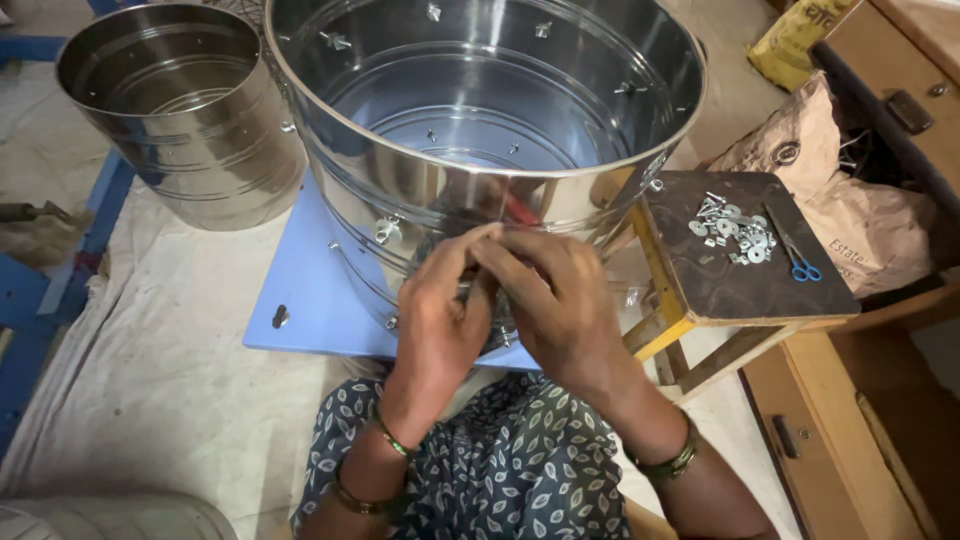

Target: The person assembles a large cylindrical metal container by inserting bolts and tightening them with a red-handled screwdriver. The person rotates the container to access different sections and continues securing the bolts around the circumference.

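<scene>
The large steel drum (480, 130) fills the space just beyond my fingers, a wide polished cylinder with a rolled rim, ribbed bands and small wing nuts studding its wall. It stands on a flat, matte blue board (300, 290), which stretches out to the left of my grip. Farther off on that side sits a smaller steel drum (185, 115), equally shiny and ribbed, resting on pale, creased cloth (150, 380). To the right of my grip stands a low wooden stool (735, 285) with a dark, worn square top and yellow-painted legs. On its top lies a loose heap of washers and nuts (732, 232), small bright metal discs and bits, with blue-handled scissors (795, 255) just beside them.

My left hand (440, 325) and right hand (555, 310) meet against the big drum's outer wall, fingertips pinched together on something small there; I cannot tell what it is, as my fingers hide it.
</scene>
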